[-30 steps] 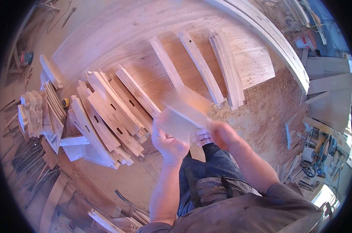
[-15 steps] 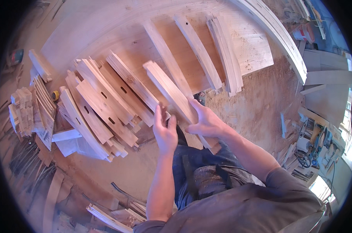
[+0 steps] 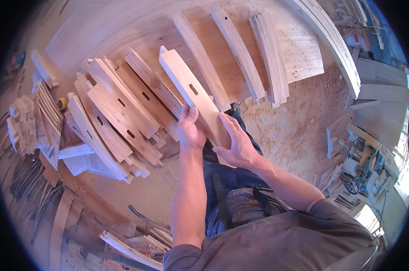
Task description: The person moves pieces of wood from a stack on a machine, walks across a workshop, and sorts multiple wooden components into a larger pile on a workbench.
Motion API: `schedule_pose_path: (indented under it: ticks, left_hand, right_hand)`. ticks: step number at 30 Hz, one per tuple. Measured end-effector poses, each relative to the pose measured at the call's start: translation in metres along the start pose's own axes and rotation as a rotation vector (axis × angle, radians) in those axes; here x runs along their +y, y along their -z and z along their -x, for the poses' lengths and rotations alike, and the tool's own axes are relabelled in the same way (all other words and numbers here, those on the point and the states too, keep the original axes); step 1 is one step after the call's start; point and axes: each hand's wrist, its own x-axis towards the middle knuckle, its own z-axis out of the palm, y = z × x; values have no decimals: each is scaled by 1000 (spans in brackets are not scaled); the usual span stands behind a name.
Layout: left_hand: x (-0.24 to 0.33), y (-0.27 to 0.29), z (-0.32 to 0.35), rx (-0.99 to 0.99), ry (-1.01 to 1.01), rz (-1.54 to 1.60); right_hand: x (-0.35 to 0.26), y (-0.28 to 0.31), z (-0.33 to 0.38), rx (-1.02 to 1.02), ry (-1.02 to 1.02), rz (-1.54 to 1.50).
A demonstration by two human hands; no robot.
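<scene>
Both my hands grip one curved wooden slat (image 3: 186,83) with a small slot cut in its face. My left hand (image 3: 191,128) clasps its left edge near the lower end. My right hand (image 3: 237,144) presses along its right edge. The slat points up and to the left, over a large plywood board (image 3: 303,54). Just left of it lies a fanned pile of similar slotted slats (image 3: 118,122).
Three longer curved slats (image 3: 240,54) lie on the plywood board above my hands. A big curved beam (image 3: 335,49) runs along the right. Stacks of small wood pieces (image 3: 26,122) and a yellow tape measure (image 3: 62,103) sit at left. Sawdust covers the floor (image 3: 299,131).
The slat was blurred in motion in front of me a second ago; it has since swung up and left, beside the pile, with both hands still on it.
</scene>
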Motion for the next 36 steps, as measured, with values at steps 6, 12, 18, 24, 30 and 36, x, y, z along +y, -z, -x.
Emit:
schedule_pose_path:
  ticks: [6,12,18,24,30,36]
  left_hand:
    - [15,-4,-23,-19,-21,-34]
    - [31,3,-49,-56,-3,-38]
    - [38,4,-78,95,-77,-326]
    - [34,-6,-95,213,-131,-572]
    - [39,-20,-94,167,-96,-287]
    - [39,2,-87,46,80,44]
  right_hand:
    - [11,-4,3,55,-38,-38]
    - [46,-3,5,18,-115,-362]
    - [81,-1,6,72,-356,-452]
    - [89,11,-5,71,-523,-573]
    - [100,10,-13,136,-528,-713]
    - [64,17,-28,69,-460,-790]
